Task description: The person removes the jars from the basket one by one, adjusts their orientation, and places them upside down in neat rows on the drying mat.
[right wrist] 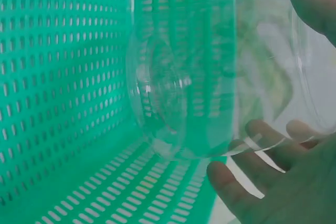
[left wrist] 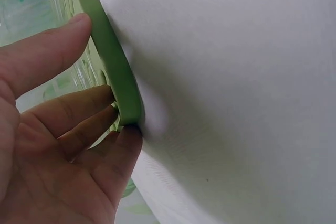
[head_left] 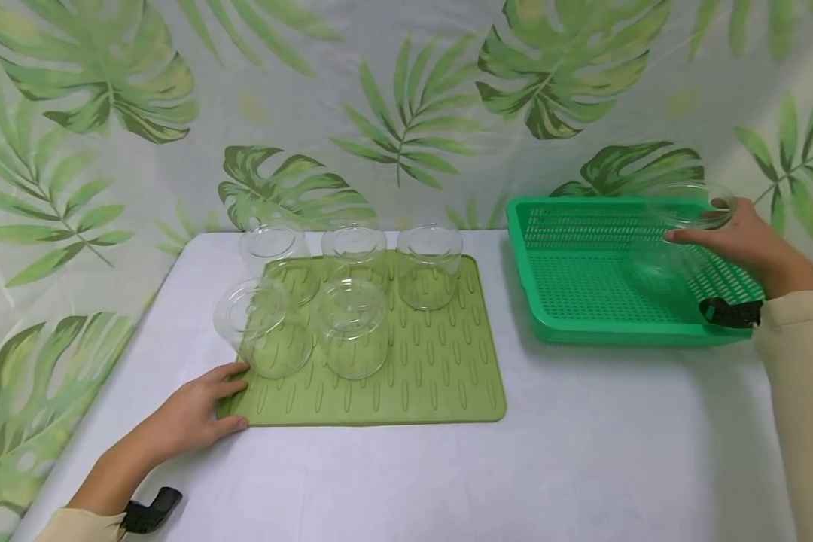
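Note:
In the head view, my right hand (head_left: 741, 237) grips a clear cylindrical container (head_left: 667, 263) near its upper rim, over the right side of the green basket (head_left: 535, 301). The right wrist view shows the thumb on one side of the container's wall and the fingers on the other, with its ringed end down inside the basket. My left hand (head_left: 190, 414) touches the left edge of a light green ridged mat (head_left: 433, 391). Seen from the left wrist, the thumb lies at the mat's edge and the fingertips are around its corner.
On the mat stand several more clear containers: three in a back row, including one at its right end (head_left: 430, 267), and two in front, including a left one (head_left: 274, 331). A white cloth (head_left: 583, 452) covers the table. A leaf-patterned curtain (head_left: 433, 98) hangs behind.

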Demonstrator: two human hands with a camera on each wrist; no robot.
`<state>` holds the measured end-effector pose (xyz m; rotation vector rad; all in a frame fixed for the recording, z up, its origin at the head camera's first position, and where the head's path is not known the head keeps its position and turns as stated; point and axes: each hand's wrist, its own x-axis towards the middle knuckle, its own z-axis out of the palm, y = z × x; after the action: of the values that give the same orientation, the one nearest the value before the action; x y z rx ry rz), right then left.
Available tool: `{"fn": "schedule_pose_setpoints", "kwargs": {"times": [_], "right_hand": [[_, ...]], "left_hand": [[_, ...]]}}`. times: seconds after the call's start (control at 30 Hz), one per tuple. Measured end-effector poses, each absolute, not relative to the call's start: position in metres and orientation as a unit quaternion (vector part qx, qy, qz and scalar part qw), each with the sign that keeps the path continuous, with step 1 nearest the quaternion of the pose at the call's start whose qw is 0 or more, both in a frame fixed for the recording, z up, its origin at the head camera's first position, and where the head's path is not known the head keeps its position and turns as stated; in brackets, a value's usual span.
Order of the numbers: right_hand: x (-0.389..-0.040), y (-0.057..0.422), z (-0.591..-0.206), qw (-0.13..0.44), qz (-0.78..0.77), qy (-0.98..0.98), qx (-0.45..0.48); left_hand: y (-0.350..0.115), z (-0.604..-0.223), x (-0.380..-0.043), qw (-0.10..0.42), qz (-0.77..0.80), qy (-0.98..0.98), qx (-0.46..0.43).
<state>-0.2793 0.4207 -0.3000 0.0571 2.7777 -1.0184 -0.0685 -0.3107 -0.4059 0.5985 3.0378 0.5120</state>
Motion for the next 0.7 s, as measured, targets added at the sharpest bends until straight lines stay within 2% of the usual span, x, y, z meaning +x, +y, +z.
{"fn": "schedule_pose_setpoints", "kwargs": {"times": [0.4, 0.7], "right_hand": [[-0.272, 0.389, -0.277, 0.007, -0.337, 0.942, 0.004], [-0.270, 0.374, -0.267, -0.022, -0.334, 0.942, -0.010]], "left_hand": [[-0.311, -0.409, -0.066, -0.012, 0.166, 0.967, 0.193], [-0.311, -0.410, -0.065, -0.015, 0.170, 0.967, 0.188]]}}
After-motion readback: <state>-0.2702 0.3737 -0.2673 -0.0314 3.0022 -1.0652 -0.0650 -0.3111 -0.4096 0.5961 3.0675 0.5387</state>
